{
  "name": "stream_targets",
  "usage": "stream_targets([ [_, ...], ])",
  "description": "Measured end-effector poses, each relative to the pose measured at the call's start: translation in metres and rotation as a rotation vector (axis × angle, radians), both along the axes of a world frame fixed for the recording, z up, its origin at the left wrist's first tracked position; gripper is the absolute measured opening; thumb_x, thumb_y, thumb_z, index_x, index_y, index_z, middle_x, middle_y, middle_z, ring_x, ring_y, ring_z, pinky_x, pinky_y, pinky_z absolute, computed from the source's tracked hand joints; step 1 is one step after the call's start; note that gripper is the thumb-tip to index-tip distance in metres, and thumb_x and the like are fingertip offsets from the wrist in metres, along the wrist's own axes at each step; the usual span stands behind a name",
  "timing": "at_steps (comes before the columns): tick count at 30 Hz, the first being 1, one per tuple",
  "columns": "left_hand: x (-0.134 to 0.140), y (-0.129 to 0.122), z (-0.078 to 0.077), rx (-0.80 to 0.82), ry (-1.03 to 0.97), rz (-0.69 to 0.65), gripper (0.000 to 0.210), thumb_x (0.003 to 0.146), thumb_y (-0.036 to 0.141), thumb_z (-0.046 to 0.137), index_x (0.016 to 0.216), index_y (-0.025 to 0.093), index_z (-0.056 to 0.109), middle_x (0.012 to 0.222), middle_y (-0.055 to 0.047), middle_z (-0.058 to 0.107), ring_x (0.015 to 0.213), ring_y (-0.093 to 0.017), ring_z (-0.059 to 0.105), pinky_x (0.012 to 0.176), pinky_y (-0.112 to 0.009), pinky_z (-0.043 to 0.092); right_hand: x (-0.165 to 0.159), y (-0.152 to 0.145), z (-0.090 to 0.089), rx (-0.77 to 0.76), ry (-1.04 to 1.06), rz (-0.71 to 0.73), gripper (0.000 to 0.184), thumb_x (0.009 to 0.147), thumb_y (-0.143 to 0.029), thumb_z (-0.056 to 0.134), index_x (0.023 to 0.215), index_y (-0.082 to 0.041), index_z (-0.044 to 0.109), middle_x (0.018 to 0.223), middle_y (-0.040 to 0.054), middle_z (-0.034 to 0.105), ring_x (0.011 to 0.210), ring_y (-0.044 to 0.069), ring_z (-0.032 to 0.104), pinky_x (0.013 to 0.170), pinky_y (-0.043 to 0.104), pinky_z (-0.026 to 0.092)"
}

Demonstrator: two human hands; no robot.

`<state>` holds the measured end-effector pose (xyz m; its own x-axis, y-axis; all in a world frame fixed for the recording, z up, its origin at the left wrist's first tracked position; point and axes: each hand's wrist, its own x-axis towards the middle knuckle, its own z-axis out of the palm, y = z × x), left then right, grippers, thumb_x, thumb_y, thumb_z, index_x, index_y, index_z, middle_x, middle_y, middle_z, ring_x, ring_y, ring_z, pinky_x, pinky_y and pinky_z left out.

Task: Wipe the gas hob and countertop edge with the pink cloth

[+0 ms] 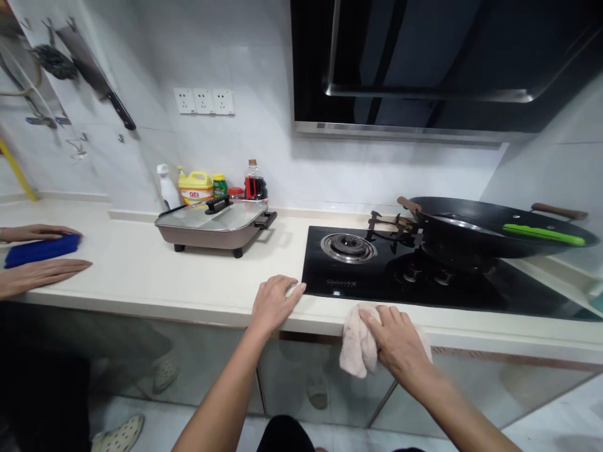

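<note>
My left hand [277, 302] rests on the front of the white countertop [211, 282], just left of the black glass gas stove [360, 282]. Its thumb is held apart from the fingers, and nothing shows in it. With my right hand [401, 339] I grip a pale pinkish cloth [357, 345] against the counter's front edge, below the stove. Part of the cloth hangs down over the edge, and some is hidden under the palm. On the stove, the left burner [348, 247] is bare, its pan support [393, 227] set behind it.
A large black wok [471, 242] with a green-handled utensil [544, 235] sits on the stove's right. Left stands a lidded electric pan [211, 235], bottles [195, 185] behind. Another person's hands [47, 271] flank a blue cloth [43, 249]. A cleaver [92, 69] hangs above; a range hood [409, 63] overhangs.
</note>
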<state>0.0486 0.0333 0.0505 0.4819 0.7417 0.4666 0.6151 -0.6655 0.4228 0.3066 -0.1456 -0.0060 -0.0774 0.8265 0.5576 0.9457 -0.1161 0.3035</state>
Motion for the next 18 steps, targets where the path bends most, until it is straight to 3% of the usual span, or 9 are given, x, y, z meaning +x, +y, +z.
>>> stream_targets([
  [4,0.002,0.002,-0.001,-0.003,-0.038,-0.001,0.039,0.102,0.053,0.052,0.113,0.023,0.076,0.120,-0.007,0.075,0.119,-0.029,0.066,0.104,-0.043,0.046,-0.041,0.024,0.011,-0.027,-0.013,-0.039,0.046,0.085,-0.005,0.057,0.127,-0.020,0.065,0.101,0.0128,0.062,0.090,0.029,0.048,0.076,0.041,0.034],
  [8,-0.004,-0.001,0.000,-0.013,-0.191,-0.043,0.035,0.101,0.047,0.052,0.116,0.023,0.073,0.124,-0.008,0.072,0.119,-0.026,0.066,0.106,-0.041,0.049,-0.089,0.055,0.035,-0.134,0.062,0.140,0.042,0.083,-0.011,0.063,0.124,-0.021,0.061,0.108,0.0118,0.060,0.096,0.028,0.049,0.080,0.041,0.037],
  [11,-0.008,-0.028,-0.006,0.017,-0.350,-0.076,0.037,0.102,0.044,0.049,0.127,0.023,0.067,0.134,-0.011,0.065,0.130,-0.026,0.061,0.110,-0.042,0.049,-0.101,0.068,0.055,-0.257,0.198,0.243,0.048,0.078,-0.021,0.072,0.124,-0.021,0.059,0.115,0.0109,0.057,0.103,0.028,0.049,0.084,0.040,0.040],
  [15,0.001,-0.076,-0.037,0.231,-0.277,-0.182,0.052,0.102,0.045,0.053,0.150,0.027,0.049,0.157,-0.016,0.047,0.148,-0.033,0.044,0.119,-0.053,0.041,-0.098,0.074,0.067,-0.372,0.380,0.305,0.045,0.086,-0.035,0.068,0.129,-0.023,0.059,0.121,0.0115,0.057,0.110,0.028,0.050,0.092,0.041,0.041],
  [18,0.014,-0.085,-0.070,0.480,-0.101,-0.221,0.069,0.097,0.056,0.062,0.157,0.029,0.040,0.163,-0.018,0.040,0.153,-0.036,0.036,0.122,-0.056,0.034,-0.098,0.075,0.069,-0.379,0.446,0.311,0.032,0.094,-0.036,0.058,0.123,-0.026,0.063,0.116,0.0098,0.058,0.105,0.026,0.052,0.092,0.041,0.041],
])
